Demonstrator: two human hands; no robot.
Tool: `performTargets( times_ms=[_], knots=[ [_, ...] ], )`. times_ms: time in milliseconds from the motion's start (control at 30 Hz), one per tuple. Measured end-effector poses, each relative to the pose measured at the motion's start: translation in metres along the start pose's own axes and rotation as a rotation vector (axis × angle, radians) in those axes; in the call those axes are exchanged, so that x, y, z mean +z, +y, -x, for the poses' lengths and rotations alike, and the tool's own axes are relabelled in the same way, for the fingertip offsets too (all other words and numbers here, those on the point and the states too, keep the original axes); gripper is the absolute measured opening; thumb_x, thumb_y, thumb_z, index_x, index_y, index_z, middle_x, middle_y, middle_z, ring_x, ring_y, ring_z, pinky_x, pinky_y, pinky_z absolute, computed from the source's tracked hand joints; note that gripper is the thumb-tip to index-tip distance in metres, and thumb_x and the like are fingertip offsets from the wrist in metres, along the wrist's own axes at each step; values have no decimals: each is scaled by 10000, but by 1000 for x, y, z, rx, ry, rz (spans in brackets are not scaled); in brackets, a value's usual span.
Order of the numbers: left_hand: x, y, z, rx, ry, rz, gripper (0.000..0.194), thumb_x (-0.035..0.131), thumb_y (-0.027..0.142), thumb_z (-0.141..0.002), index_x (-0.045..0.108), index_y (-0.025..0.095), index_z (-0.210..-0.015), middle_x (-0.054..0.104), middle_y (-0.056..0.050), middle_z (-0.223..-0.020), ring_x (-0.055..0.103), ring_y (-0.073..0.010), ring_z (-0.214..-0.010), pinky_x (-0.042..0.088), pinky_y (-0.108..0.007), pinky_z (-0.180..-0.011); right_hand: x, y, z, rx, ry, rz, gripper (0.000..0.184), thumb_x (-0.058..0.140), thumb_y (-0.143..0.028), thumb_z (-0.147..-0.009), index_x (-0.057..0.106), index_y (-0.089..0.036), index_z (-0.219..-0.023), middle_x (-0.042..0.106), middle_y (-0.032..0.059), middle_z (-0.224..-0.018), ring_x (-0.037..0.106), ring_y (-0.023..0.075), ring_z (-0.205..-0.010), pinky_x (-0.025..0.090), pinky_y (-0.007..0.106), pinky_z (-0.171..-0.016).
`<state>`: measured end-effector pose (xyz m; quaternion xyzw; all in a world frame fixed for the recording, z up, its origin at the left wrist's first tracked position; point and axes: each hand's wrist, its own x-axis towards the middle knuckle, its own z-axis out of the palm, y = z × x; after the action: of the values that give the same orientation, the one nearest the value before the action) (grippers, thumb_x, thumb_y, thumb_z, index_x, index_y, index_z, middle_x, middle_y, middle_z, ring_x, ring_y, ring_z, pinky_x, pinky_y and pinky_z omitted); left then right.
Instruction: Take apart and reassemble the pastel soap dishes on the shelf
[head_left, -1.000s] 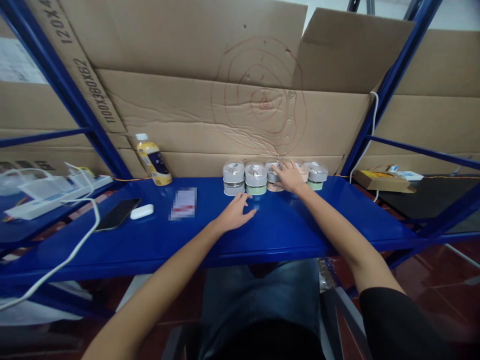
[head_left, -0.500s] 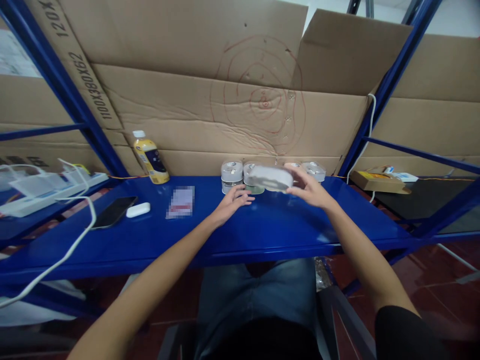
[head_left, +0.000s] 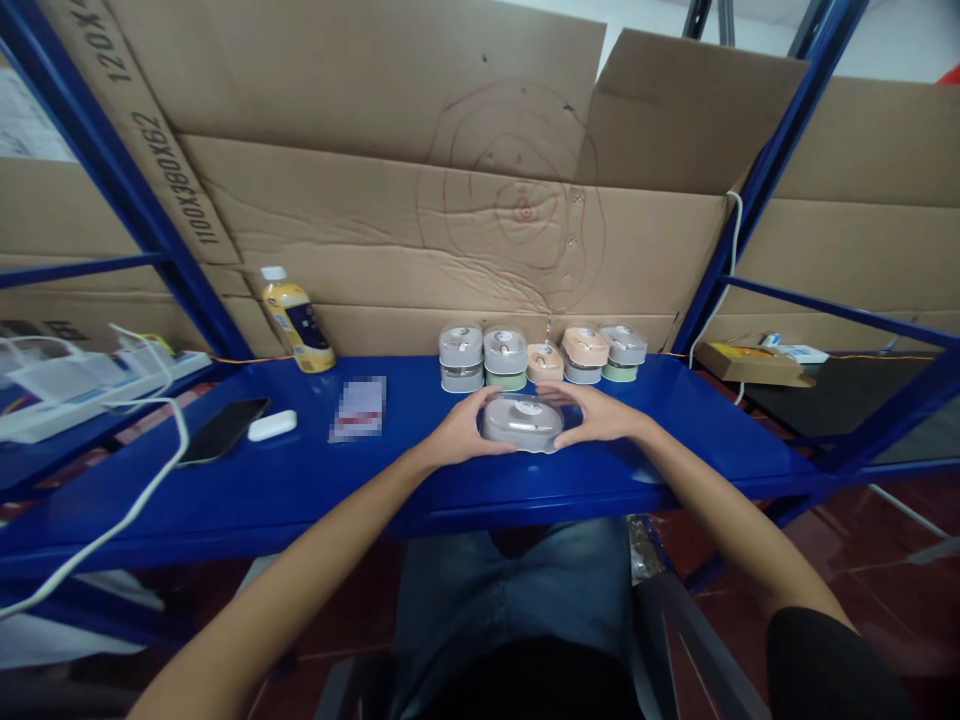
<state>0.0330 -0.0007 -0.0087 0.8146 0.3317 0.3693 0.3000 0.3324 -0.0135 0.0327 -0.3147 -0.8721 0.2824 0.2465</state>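
Note:
A grey, rounded oblong plastic case (head_left: 523,424) with a clear cover and a small round label on top is between my hands, low over the blue table. My left hand (head_left: 470,432) grips its left end, thumb along the near side. On the right end, my right hand (head_left: 592,415) holds it the same way, thumb in front and fingers behind. Behind stand similar cases in stacks of two: grey on grey (head_left: 461,358), grey on green (head_left: 506,358), peach on grey (head_left: 585,354) and grey on green at the right (head_left: 623,352). A single peach case (head_left: 545,363) sits in the middle.
On the left are a yellow bottle (head_left: 298,322), a blurred-out card (head_left: 358,408), a black phone (head_left: 225,430) and a small white case (head_left: 272,426). A white cable (head_left: 154,480) hangs at the left edge. Cardboard (head_left: 330,220) walls the back between blue posts.
The grey case has come down and nearer to me, from in front of the stacks. My left hand has closed on its left end; my right hand still holds the other.

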Motion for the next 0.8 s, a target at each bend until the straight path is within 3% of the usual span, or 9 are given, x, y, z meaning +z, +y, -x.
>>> performTargets(
  times_ms=[167, 267, 333, 400, 533, 700, 800],
  knots=[
    [8, -7, -1, 79, -43, -127, 1161, 977, 512, -595, 391, 213, -1552, 550, -187, -1501, 543, -408, -1394, 435, -586, -1175, 19, -16, -36, 5, 13, 342, 1031, 913, -620, -664, 522, -250, -1543, 644, 168, -1461, 638, 416, -1305, 535, 603, -1077],
    [7, -14, -1, 72, -36, -112, 1209, 970, 517, -610, 322, 231, -1590, 549, -188, -1486, 556, -402, -1374, 456, -589, -1150, 23, -18, -46, -48, 23, 305, 935, 892, -602, -697, 563, -260, -1503, 693, 132, -1386, 685, 365, -1222, 569, 543, -1028],
    [5, -15, 0, 58, -27, -139, 1210, 959, 527, -627, 308, 237, -1605, 534, -188, -1490, 538, -405, -1385, 446, -602, -1155, 15, -11, -42, -39, 89, 230, 840, 864, -593, -741, 596, -252, -1461, 723, 112, -1316, 701, 331, -1173, 571, 520, -1019],
    [2, -12, 1, 69, -56, -197, 1046, 916, 538, -694, 413, 242, -1562, 525, -166, -1479, 522, -389, -1394, 425, -596, -1181, 0, 2, -34, -2, 173, 122, 732, 812, -584, -806, 618, -241, -1423, 733, 96, -1272, 705, 305, -1150, 564, 509, -1028],
    [-1, -1, 4, 139, -159, -272, 517, 767, 508, -870, 704, 248, -1312, 510, -126, -1425, 508, -340, -1404, 406, -527, -1222, -28, 28, -19, 99, 339, -61, 568, 702, -585, -896, 649, -242, -1345, 745, 76, -1225, 715, 279, -1119, 569, 492, -1025],
    [-5, 3, 4, 128, -145, -312, 406, 693, 484, -925, 758, 242, -1245, 491, -138, -1457, 497, -359, -1419, 413, -548, -1213, -27, 39, -22, 185, 379, -155, 555, 713, -577, -884, 650, -219, -1303, 782, 69, -1015, 751, 260, -947, 602, 473, -945],
    [-7, 0, 1, 113, -46, -306, 383, 635, 502, -956, 765, 224, -1185, 545, -134, -1401, 557, -342, -1354, 434, -544, -1192, -22, 37, -25, 180, 387, -143, 533, 712, -576, -886, 664, -220, -1280, 781, 75, -1027, 752, 252, -940, 606, 461, -946]
  ],
)
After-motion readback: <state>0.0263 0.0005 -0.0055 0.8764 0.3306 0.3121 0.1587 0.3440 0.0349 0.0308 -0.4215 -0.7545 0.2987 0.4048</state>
